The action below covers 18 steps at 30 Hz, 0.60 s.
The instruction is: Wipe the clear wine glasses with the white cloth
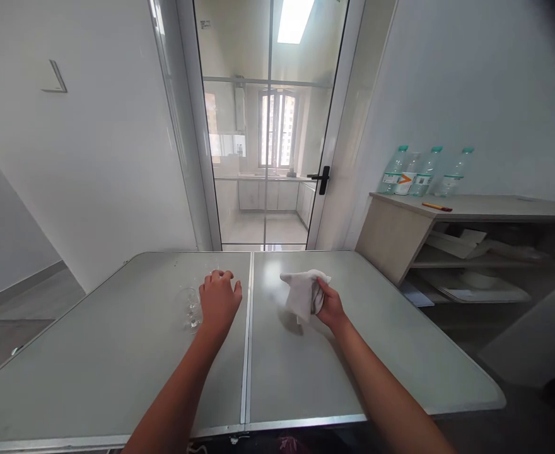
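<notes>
Clear glassware sits on the grey table beside the left hand — fingers half curled, whether gripping anything I cannot tell. Past the metal seam, the right hand pinches a crumpled white cloth — held above the table.

White cloth, grey-green tabletop, teal bottle caps

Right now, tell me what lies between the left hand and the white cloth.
In the head view, the metal table seam runs between the left hand and the white cloth.
</notes>
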Motion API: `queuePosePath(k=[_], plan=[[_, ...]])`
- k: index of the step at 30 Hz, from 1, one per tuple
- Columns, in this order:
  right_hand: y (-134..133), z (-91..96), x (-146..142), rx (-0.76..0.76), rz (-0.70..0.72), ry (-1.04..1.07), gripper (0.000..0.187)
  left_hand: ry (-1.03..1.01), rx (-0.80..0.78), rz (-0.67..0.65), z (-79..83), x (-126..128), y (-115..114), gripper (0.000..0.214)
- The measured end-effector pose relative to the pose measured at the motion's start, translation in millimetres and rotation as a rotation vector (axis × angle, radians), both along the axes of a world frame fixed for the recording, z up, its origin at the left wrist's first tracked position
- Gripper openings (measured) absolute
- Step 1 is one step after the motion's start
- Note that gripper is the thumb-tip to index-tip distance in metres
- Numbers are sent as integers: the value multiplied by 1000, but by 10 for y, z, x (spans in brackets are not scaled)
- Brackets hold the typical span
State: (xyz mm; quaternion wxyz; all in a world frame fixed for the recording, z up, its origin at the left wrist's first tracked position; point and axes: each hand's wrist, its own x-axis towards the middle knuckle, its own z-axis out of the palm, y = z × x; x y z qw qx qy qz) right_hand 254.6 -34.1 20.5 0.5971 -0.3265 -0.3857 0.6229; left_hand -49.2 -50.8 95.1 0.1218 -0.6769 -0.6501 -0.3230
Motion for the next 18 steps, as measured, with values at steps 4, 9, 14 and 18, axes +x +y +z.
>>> queuePosePath(k=[4,9,14,18], plan=[[0,-14,2,-39,-65,202,27,30,-170,3,-15,9,5,19],[18,-36,2,-34,-27,246,23,-32,-214,-80,-33,49,2,37],[44,-62,-12,-5,-14,228,26,-18,-166,-269,-91,126,30,58],[56,-112,-35,5,22,189,28,-10,-54,-473,-157,243,40,55]])
